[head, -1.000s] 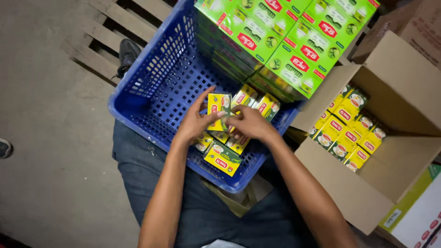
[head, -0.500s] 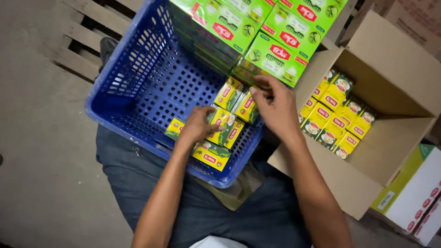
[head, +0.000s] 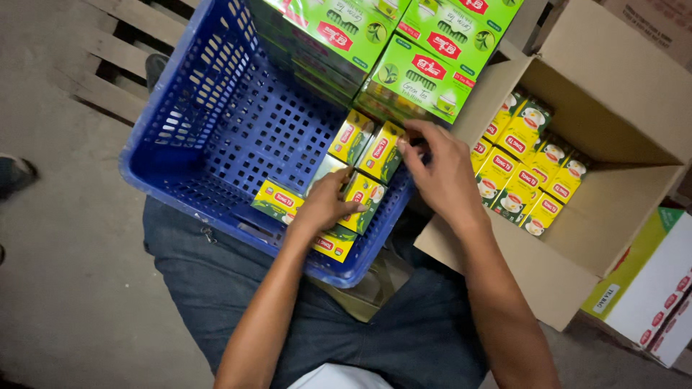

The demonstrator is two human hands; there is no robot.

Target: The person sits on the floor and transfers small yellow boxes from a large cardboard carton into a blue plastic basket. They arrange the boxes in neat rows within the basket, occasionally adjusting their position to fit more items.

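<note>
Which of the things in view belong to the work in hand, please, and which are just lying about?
In use:
left hand
right hand
small yellow-green cartons
blue plastic crate
open cardboard box

Lying about:
wooden pallet
white carton, far right
dark shoe

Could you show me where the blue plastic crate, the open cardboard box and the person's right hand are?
Blue plastic crate [head: 189, 108], head view, on its left perforated wall.
Open brown cardboard box [head: 620, 86], head view, on its inner back wall.
Right hand [head: 447, 173], head view, on the back of the hand.
</note>
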